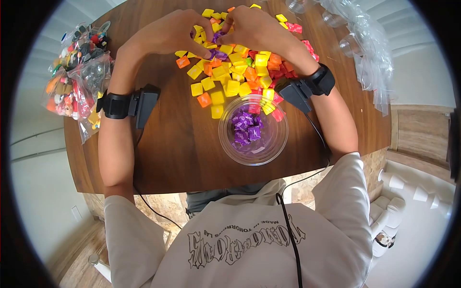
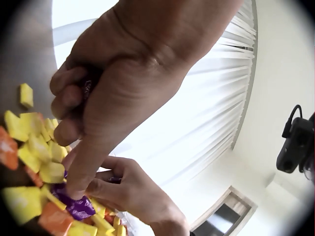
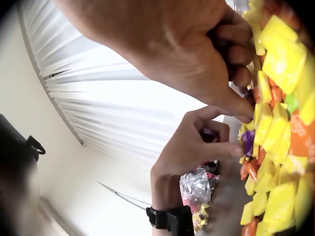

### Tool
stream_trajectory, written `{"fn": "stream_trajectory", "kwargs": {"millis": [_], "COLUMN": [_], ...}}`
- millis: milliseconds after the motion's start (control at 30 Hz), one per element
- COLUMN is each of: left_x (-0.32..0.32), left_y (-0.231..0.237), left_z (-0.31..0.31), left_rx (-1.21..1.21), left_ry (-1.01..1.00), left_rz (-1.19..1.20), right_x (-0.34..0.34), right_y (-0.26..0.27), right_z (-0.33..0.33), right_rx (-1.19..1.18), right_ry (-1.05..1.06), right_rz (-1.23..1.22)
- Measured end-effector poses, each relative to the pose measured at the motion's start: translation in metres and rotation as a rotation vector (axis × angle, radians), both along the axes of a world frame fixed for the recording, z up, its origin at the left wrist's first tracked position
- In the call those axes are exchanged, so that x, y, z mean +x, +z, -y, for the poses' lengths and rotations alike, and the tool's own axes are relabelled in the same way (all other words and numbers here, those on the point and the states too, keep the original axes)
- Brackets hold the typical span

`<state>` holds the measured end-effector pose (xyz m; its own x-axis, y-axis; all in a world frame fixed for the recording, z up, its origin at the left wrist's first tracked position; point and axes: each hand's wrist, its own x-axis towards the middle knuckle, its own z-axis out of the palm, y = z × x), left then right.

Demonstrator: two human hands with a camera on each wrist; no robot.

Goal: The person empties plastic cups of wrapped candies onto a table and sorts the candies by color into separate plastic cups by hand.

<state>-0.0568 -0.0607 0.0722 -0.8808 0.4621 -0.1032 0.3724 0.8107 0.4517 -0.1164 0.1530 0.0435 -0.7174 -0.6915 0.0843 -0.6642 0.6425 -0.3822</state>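
My left hand [image 1: 175,32] reaches over a pile of wrapped candies [image 1: 233,72], mostly yellow with orange and red ones. Its curled fingers hold a purple wrapped candy [image 3: 210,134], while the thumb touches another purple candy [image 2: 79,208] lying in the pile. Facing it, my right hand [image 1: 254,31] has its fingers bent at the far part of the pile. A bit of purple wrapper [image 2: 115,180] shows between the right fingers. Nearer my body stands a round clear plastic tub [image 1: 226,146] with several purple candies [image 1: 247,128] inside.
Bags of small colourful figures [image 1: 79,72] lie along the table's left side. At the right edge are clear plastic bags [image 1: 370,62] and clear containers [image 1: 348,44]. Cables run from both wrist cameras over the wooden table's [image 1: 168,153] near edge.
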Motion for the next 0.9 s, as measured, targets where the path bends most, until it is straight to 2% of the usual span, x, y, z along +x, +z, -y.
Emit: {"fn": "stream_trajectory", "kwargs": {"millis": [33, 167, 233, 300, 400, 467, 533, 567, 633, 667, 700, 767, 800, 833, 900], "left_x": [0.001, 0.002, 0.001, -0.002, 0.003, 0.001, 0.0, 0.001, 0.0, -0.003, -0.004, -0.001, 0.0, 0.0, 0.001], "left_y": [-0.002, 0.0, -0.001, -0.01, -0.008, -0.015, -0.012, -0.004, 0.004, 0.006, 0.007, 0.013, 0.015, 0.014, 0.012], "left_z": [-0.001, -0.006, -0.006, -0.002, -0.005, -0.002, -0.003, -0.005, -0.004, 0.0, 0.003, 0.005, 0.005, 0.005, 0.005], "left_rx": [0.0, -0.003, -0.024, 0.074, 0.0, 0.047, 0.093, 0.081, 0.073, 0.181, 0.287, 0.371, 0.454, 0.453, 0.261], "left_ry": [0.001, 0.0, 0.001, -0.093, -0.127, -0.167, -0.208, -0.161, -0.111, -0.017, 0.076, 0.144, 0.213, 0.212, 0.018], "left_rz": [-0.001, 0.045, 0.061, -0.026, -0.059, -0.091, -0.123, -0.059, 0.005, 0.091, 0.178, 0.23, 0.282, 0.282, 0.204], "right_x": [-0.001, 0.003, 0.009, 0.008, 0.008, 0.007, -0.003, -0.01, -0.024, -0.02, -0.021, -0.021, -0.017, -0.01, 0.001], "right_y": [0.005, 0.006, 0.008, 0.007, 0.007, 0.007, 0.002, 0.001, 0.001, 0.014, 0.02, 0.029, 0.029, 0.033, 0.042], "right_z": [-0.001, -0.001, 0.001, 0.001, 0.003, 0.001, -0.004, -0.005, -0.009, -0.018, -0.023, -0.03, -0.031, -0.03, -0.025], "right_rx": [0.026, 0.044, 0.108, 0.124, 0.157, 0.174, -0.039, -0.039, -0.435, -0.672, -0.672, -1.118, -1.223, -1.225, -1.333], "right_ry": [0.016, 0.03, -0.029, -0.033, -0.032, -0.029, 0.062, 0.062, 0.04, 0.129, 0.129, 0.255, 0.332, 0.333, 0.338], "right_rz": [0.132, 0.106, 0.036, 0.026, 0.017, 0.019, 0.069, 0.07, 0.443, 0.847, 0.847, 1.466, 1.525, 1.524, 1.521]}}
